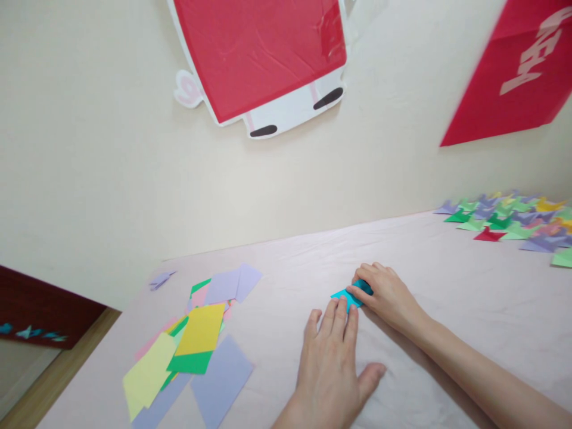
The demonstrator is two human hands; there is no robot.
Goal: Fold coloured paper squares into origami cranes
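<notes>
A small piece of blue folded paper lies on the pale cloth-covered surface, partly hidden by fingers. My left hand is spread flat, its fingertips pressing on the near edge of the paper and its thumb held out to the right. On the far right side of the paper, my right hand has its fingers curled, pinching a raised fold between thumb and fingers.
Loose coloured paper sheets overlap at the left. Several folded paper shapes stand in rows at the far right. A small purple paper piece lies near the left edge. Behind rises a wall with a red cartoon decoration.
</notes>
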